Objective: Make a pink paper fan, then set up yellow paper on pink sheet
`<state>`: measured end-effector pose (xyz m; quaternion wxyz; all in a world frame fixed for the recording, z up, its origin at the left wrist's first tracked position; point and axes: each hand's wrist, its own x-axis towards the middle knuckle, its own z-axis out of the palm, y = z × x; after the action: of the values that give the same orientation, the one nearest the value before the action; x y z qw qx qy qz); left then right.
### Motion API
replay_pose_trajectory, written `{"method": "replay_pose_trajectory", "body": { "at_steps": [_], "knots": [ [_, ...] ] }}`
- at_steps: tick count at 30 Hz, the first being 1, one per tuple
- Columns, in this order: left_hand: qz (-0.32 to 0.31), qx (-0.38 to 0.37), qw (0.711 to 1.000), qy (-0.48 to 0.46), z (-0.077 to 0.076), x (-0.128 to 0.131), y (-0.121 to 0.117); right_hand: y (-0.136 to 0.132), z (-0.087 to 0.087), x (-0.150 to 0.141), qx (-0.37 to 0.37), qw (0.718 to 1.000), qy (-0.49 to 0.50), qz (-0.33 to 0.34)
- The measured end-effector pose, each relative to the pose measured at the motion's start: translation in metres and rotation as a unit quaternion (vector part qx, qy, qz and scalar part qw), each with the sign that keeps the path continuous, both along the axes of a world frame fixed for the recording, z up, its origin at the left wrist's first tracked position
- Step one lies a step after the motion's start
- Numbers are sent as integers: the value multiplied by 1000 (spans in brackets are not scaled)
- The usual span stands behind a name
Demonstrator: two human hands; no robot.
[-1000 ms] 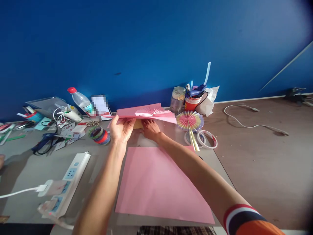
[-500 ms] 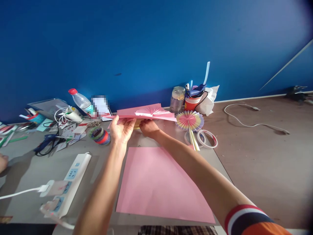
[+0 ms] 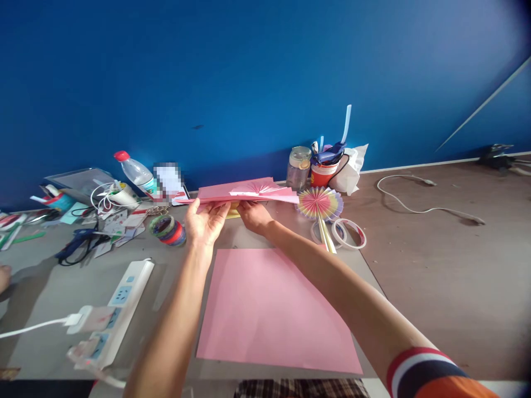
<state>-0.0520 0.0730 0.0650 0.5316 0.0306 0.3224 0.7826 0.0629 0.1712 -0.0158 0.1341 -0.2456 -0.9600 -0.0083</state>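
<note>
Both my hands reach to the far side of the grey table (image 3: pixel 50 287). My left hand (image 3: pixel 204 222) grips the near edge of a stack of pink paper sheets (image 3: pixel 224 193), lifting it a little, thumb on top. My right hand (image 3: pixel 254 215) is under that lifted stack, fingers curled round a yellow sheet (image 3: pixel 233 210) lying beneath. A folded pink paper fan (image 3: pixel 258 189) rests on top of the stack. One flat pink sheet (image 3: pixel 269 309) lies on the table in front of me, under my forearms.
A multicoloured paper fan on a stick (image 3: pixel 320 203) and tape rolls (image 3: pixel 348 233) lie right of the stack. A jar (image 3: pixel 299 167) and red cup of tools (image 3: pixel 324 168) stand by the blue wall. Left: stacked colour tape (image 3: pixel 168 229), bottle (image 3: pixel 135 171), power strip (image 3: pixel 118 304), clutter.
My right hand has slid a little further under the lifted pink stack onto the yellow sheet. The left hand keeps its hold on the stack; the view has shifted slightly.
</note>
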Motion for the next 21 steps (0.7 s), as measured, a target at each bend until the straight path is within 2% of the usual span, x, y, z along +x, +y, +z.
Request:
{"method": "replay_pose_trajectory", "body": {
  "at_steps": [6,11,15,21],
  "knots": [
    [2,-16,1000,-1,4,2,-1,-4,5,4,-13,1000,-4,-13],
    [7,-8,1000,1,7,4,-1,1,-2,-10,-17,1000,-12,-17],
    [12,1,1000,-17,6,1,0,8,-7,-18,-15,1000,-24,1],
    [1,5,1000,-20,4,-2,2,12,-11,-14,-4,999,-19,31]
  ]
}}
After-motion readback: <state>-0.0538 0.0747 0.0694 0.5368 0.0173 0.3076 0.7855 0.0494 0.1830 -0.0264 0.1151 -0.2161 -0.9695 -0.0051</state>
